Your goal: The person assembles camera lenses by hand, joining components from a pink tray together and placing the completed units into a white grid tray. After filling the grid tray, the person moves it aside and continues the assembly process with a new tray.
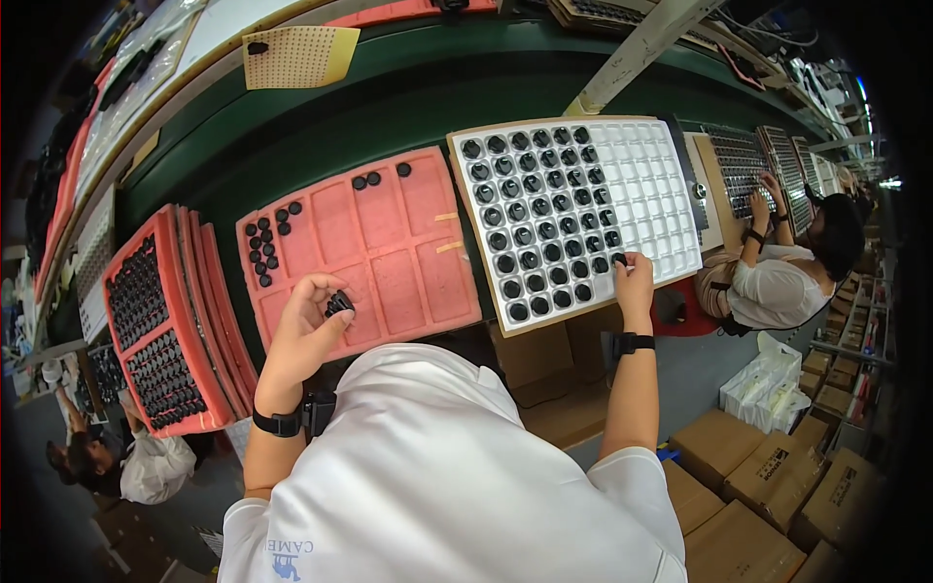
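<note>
In front of me on the right lies a white compartment tray (pixel 649 185), its left part filled with rows of small black round parts (pixel 546 231). My right hand (pixel 634 282) pinches one small black part (pixel 619 259) at the right end of the filled rows, over the tray. To the left is a pink foam tray (pixel 394 267) divided into shallow sections, with several loose black parts (pixel 260 251) in its upper left and a few along its far edge. Above its near edge, my left hand (pixel 309 321) is curled around several black parts (pixel 339 303).
A stack of pink trays (pixel 160 321) filled with black parts stands on the left. A yellow perforated sheet (pixel 301 58) lies beyond the green belt (pixel 408 78). A metal post (pixel 637 58) rises behind the white tray. Cardboard boxes (pixel 739 515) and a co-worker (pixel 787 262) are at right.
</note>
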Demonstrator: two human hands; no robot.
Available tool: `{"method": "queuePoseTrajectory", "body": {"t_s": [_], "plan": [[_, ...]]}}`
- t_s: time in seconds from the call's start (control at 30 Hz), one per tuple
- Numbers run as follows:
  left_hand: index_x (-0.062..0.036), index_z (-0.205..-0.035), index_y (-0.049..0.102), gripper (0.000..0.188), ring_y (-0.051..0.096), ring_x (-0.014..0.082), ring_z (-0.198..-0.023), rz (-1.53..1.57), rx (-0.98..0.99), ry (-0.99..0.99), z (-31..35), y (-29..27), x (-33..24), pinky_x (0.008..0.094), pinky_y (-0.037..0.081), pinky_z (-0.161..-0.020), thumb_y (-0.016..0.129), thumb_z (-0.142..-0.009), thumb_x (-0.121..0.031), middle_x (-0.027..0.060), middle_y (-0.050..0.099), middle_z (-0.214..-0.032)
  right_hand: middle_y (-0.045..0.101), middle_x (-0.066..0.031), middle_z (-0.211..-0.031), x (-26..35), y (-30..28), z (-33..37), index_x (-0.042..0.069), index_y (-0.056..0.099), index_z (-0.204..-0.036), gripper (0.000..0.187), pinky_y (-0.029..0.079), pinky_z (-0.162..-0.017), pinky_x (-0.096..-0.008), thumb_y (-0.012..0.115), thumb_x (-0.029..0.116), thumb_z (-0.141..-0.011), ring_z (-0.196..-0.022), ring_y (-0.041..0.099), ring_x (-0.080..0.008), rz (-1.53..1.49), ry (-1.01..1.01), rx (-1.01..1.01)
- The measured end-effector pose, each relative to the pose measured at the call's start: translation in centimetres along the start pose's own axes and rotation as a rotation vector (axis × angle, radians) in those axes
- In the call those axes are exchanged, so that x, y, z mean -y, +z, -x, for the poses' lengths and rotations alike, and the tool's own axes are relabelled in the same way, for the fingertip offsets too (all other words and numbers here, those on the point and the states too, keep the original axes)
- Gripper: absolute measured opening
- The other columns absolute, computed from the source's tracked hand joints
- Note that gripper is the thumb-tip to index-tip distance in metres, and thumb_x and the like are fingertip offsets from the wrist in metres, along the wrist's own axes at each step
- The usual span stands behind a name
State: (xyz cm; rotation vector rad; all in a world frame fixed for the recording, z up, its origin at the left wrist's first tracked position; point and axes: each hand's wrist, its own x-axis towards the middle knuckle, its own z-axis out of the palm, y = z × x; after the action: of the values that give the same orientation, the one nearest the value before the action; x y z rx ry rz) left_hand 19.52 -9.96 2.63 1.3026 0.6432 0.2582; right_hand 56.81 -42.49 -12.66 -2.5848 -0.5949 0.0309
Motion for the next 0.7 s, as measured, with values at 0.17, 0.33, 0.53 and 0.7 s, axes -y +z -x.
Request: {"method": "queuePoseTrajectory", "body": {"t_s": [0.17, 0.33, 0.53, 0.7], "plan": [[-0.0008, -0.108, 0.046, 0.030, 0.051, 0.0102, -0.085, -0.029, -0.018, 0.023, -0.1, -0.3, 0.0, 0.0228, 0.043, -0.074, 0.053, -0.080, 0.008, 0.0066, 0.053, -0.099, 0.052, -0.0132, -0.095, -0.6, 1.0, -0.3, 0.002, 0.056, -0.098, 0.021, 0.046, -0.069, -0.0343, 0.062, 0.011, -0.080, -0.074, 0.054, -0.0252, -0.059, 0.001, -0.012], [-0.0003, -0.107, 0.046, 0.029, 0.051, 0.0103, -0.086, -0.035, -0.023, 0.035, -0.3, -0.3, 0.1, 0.0227, 0.043, -0.075, 0.053, -0.080, 0.008, 0.0068, 0.053, -0.099, 0.050, -0.0126, -0.097, 1.1, 0.8, 1.2, 0.003, 0.056, -0.099, 0.021, 0.046, -0.068, -0.0339, 0.062, 0.011, -0.081, -0.072, 0.053, -0.0250, -0.104, 0.000, -0.047], [-0.0002, -0.107, 0.046, 0.029, 0.051, 0.0105, -0.087, -0.046, 0.006, 0.022, -0.7, 0.1, -0.1, 0.0226, 0.044, -0.074, 0.053, -0.081, 0.008, 0.0069, 0.053, -0.099, 0.050, -0.0114, -0.097, 1.3, 1.1, 2.6, 0.004, 0.055, -0.100, 0.021, 0.045, -0.066, -0.0320, 0.061, 0.010, -0.081, -0.069, 0.052, -0.0228, -0.064, -0.022, -0.148], [-0.0004, -0.108, 0.046, 0.029, 0.051, 0.0107, -0.089, -0.048, 0.011, 0.022, -0.7, 0.0, -0.1, 0.0225, 0.044, -0.074, 0.053, -0.080, 0.008, 0.0071, 0.053, -0.100, 0.050, -0.0110, -0.098, 0.7, 1.6, 2.0, 0.004, 0.055, -0.100, 0.020, 0.045, -0.064, -0.0310, 0.061, 0.009, -0.081, -0.068, 0.052, -0.0216, -0.114, 0.029, -0.156]]}}
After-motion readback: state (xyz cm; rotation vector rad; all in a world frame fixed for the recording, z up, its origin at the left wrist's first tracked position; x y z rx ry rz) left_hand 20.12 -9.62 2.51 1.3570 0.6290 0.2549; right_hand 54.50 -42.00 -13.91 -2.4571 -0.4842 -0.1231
